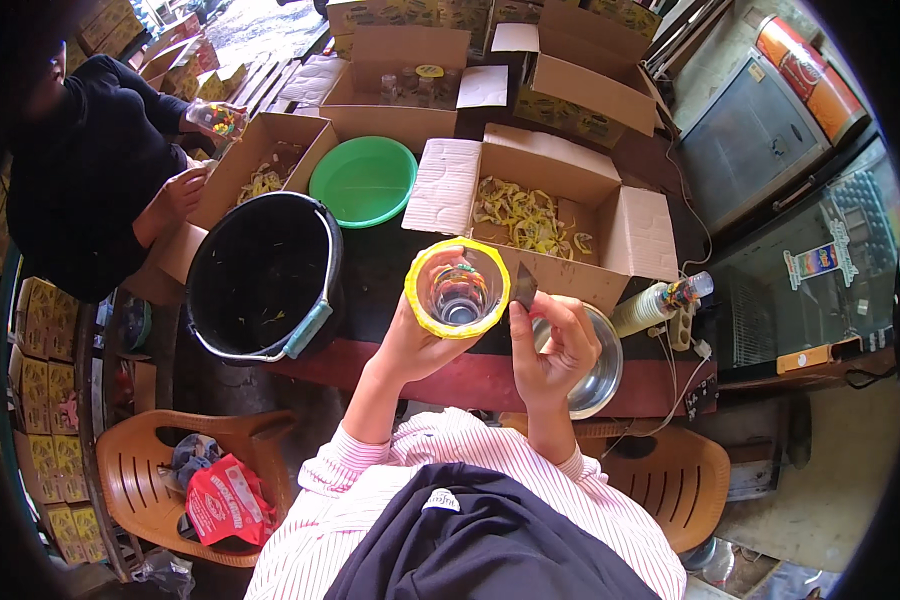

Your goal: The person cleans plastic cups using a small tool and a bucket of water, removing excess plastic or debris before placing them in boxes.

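My left hand (408, 342) is wrapped round a clear drinking glass (440, 290) with colourful printing on its side. The glass's mouth faces up toward me, and a yellow band (421, 316) runs round its rim. In my right hand (558, 350) a small dark blade (524, 286) is pinched between thumb and fingers, just right of the rim. Whether the blade touches the band I cannot tell. Beyond the glass, a cardboard box (570, 273) holds many curled yellow strips (518, 218). Partly behind my right hand sits a shiny metal bowl (608, 350).
A black bucket (260, 265) and a green basin (363, 182) stand to the left. Rightward lie stacked cups (642, 308) and cables (686, 385). Across the table's left end, a co-worker (90, 170) handles another glass (216, 120). Orange chairs (140, 490) flank me.
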`<state>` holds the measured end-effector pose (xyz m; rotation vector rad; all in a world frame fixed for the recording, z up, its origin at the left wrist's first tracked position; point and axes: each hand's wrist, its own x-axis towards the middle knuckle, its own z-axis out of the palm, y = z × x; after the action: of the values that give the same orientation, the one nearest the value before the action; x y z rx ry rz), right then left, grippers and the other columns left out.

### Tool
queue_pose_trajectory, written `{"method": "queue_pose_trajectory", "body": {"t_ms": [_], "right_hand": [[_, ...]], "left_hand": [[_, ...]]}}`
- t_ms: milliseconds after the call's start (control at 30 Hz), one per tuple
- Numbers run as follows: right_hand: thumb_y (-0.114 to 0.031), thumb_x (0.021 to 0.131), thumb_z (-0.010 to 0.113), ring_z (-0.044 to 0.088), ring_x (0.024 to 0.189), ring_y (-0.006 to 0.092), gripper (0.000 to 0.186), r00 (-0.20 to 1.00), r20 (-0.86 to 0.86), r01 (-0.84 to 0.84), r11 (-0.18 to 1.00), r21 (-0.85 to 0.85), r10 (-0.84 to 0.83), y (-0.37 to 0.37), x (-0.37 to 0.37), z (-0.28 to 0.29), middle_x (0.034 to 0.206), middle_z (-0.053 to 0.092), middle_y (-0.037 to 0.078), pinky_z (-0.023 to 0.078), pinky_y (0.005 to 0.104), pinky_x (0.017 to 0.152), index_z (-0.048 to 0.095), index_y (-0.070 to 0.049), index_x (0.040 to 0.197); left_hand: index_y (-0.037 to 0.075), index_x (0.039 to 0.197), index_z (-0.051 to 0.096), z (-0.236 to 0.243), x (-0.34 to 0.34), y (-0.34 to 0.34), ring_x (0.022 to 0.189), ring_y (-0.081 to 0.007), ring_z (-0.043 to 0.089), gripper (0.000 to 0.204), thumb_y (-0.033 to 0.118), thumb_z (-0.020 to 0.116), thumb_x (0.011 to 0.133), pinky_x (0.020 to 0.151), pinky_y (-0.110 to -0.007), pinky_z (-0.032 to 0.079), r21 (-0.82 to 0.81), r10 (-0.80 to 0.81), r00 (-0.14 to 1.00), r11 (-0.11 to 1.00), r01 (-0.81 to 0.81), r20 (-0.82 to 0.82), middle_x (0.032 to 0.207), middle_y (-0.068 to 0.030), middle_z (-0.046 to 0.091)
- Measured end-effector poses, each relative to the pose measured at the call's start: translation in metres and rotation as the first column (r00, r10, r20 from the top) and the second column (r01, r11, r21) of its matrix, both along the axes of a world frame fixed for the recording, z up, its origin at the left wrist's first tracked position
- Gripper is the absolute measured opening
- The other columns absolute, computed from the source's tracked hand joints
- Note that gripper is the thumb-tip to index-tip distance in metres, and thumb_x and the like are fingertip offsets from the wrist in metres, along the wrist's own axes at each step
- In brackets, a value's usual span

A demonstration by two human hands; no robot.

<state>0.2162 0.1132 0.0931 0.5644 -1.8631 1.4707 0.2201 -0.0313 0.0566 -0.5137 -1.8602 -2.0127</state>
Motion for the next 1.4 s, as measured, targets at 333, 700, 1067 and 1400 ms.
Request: {"method": "queue_pose_trajectory", "body": {"t_ms": [333, 700, 1067, 1400], "right_hand": [[0.008, 0.066, 0.067, 0.058, 0.059, 0.0136, 0.022, 0.99, -0.106, 0.102, 0.991, 0.091, -0.092, -0.007, 0.019, -0.002, 0.072, 0.06, 0.008, 0.046, 0.0225, 0.054, 0.064, -0.002, 0.084], [0.007, 0.064, 0.068, 0.056, 0.056, 0.0144, 0.021, 0.975, -0.125, 0.197, 0.973, 0.12, -0.182, -0.01, 0.032, -0.009, 0.068, 0.058, 0.006, 0.045, 0.0234, 0.052, 0.064, -0.004, 0.081], [0.009, 0.062, 0.067, 0.057, 0.058, 0.0151, 0.025, 0.988, -0.087, 0.135, 0.981, 0.137, -0.124, -0.001, 0.029, -0.003, 0.068, 0.059, 0.007, 0.045, 0.0232, 0.054, 0.065, -0.003, 0.084], [0.008, 0.063, 0.067, 0.059, 0.06, 0.0141, 0.026, 0.997, -0.06, 0.053, 0.99, 0.13, -0.045, 0.007, 0.022, -0.001, 0.068, 0.059, 0.006, 0.046, 0.0225, 0.056, 0.066, -0.004, 0.086]], "left_hand": [[0.003, 0.123, 0.032, -0.001, 0.019, 0.006, 0.103, -0.0185, 0.051, 0.07, 0.002, 0.072, 0.065, 0.087, -0.03, 0.044, -0.11, 0.095, 0.995, 0.989, -0.098, -0.033, 0.116, -0.0119, 0.043], [0.003, 0.121, 0.033, -0.003, 0.036, 0.013, 0.101, -0.0197, 0.052, 0.071, 0.005, 0.075, 0.064, 0.085, -0.031, 0.045, -0.115, 0.164, 0.986, 0.98, -0.162, 0.013, 0.112, -0.0115, 0.043], [0.003, 0.117, 0.038, 0.008, 0.041, 0.01, 0.099, -0.0191, 0.053, 0.067, 0.005, 0.076, 0.062, 0.085, -0.03, 0.045, -0.168, 0.095, 0.995, 0.982, -0.09, 0.024, 0.111, -0.0107, 0.045], [0.005, 0.117, 0.042, 0.015, 0.037, 0.004, 0.1, -0.017, 0.052, 0.066, 0.004, 0.076, 0.061, 0.087, -0.03, 0.044, -0.164, -0.047, 0.995, 0.985, 0.06, 0.084, 0.109, -0.0079, 0.05]]}}
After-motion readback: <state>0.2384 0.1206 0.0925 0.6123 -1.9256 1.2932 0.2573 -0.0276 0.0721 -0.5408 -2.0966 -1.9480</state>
